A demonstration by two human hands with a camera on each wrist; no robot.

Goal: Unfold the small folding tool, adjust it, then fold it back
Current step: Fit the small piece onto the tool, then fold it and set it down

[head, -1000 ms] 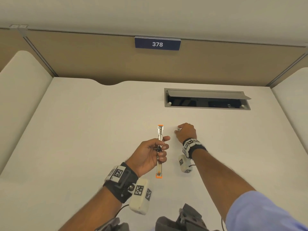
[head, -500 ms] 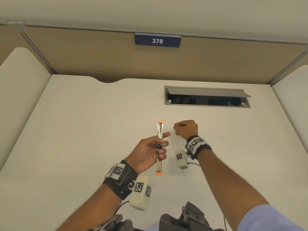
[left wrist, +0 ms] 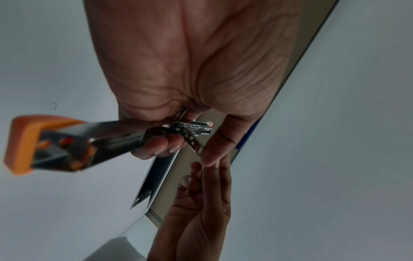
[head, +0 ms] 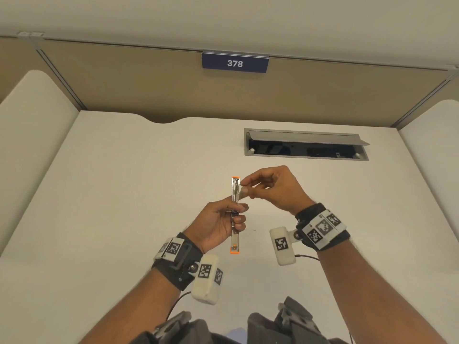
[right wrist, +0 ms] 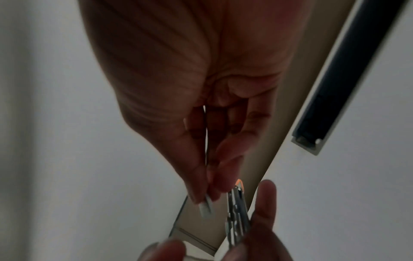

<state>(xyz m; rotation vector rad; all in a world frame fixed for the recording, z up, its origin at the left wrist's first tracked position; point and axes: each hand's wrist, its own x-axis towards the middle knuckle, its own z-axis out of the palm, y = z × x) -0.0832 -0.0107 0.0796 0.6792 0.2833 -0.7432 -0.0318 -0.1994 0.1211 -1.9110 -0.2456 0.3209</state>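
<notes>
A small metal folding tool (head: 235, 214) with orange end caps is held unfolded, stretched out in a nearly straight line, above the white tabletop (head: 119, 194). It is gripped around its middle hinge by the left hand (head: 218, 225), whose fingers are curled round the metal and whose thumb is laid along its side. In the left wrist view, one orange-capped end (left wrist: 24, 143) is seen close to the camera, and a thin perforated metal strip (left wrist: 193, 141) is seen angled out from the hinge. The right hand (head: 270, 188) is raised at the tool's far end, with a small pale piece (right wrist: 206, 206) pinched between thumb and forefinger just beside the metal. An open cable hatch (head: 306, 145) is set into the tabletop behind, and a blue sign marked 378 (head: 235, 63) is fixed to the partition.
</notes>
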